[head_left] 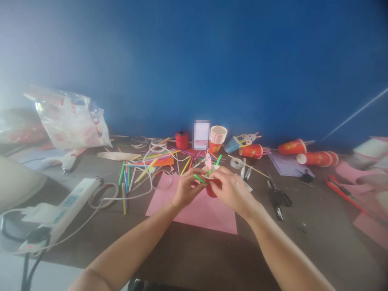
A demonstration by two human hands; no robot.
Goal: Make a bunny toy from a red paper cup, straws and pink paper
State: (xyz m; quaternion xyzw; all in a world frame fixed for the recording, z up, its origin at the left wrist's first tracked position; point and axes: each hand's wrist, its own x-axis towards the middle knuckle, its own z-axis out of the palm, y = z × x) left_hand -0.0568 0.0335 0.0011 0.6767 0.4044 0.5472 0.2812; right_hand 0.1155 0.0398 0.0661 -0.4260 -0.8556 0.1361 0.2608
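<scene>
Above the pink paper sheet (194, 214) a red paper cup (211, 192) is held up between my two hands, partly hidden by the fingers. My right hand (233, 188) is closed on the cup's near right side. The fingers of my left hand (188, 188) pinch around a short green straw (198, 178) at the left of the rim. A pink paper cutout (208, 159) stands up from the cup. Another green straw piece (218, 159) sticks out at the far right of the rim.
Loose colored straws (145, 169) and a white cable lie to the left, near a power strip (69, 206) and glue gun (68, 159). Stacked paper cups (218, 137) stand behind. Scissors (277, 198), a red cutter (342, 192) and tipped cups (318, 158) lie right.
</scene>
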